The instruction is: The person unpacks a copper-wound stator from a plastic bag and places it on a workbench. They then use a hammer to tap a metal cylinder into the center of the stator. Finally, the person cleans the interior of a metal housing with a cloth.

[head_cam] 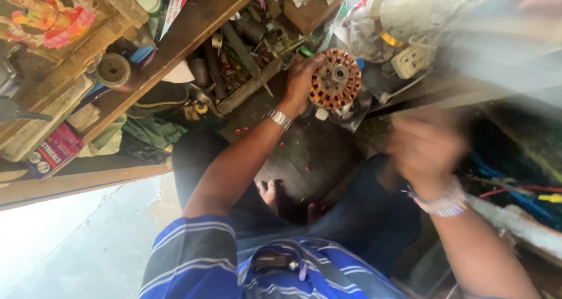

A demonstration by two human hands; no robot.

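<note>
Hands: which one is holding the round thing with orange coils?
The left hand, the sharp one with a metal watch, grips the copper-wound motor stator by its edge. The right hand is blurred and apart from it.

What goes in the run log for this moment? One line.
left hand: grips motor coil | right hand: blurred, apart from coil, hold unclear | tool tray: beside left hand

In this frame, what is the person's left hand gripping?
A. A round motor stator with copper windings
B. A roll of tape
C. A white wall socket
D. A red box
A: the left hand clasps the edge of the round stator, whose copper-coloured coils ring a metal centre; the right hand is blurred and apart from it.
</note>
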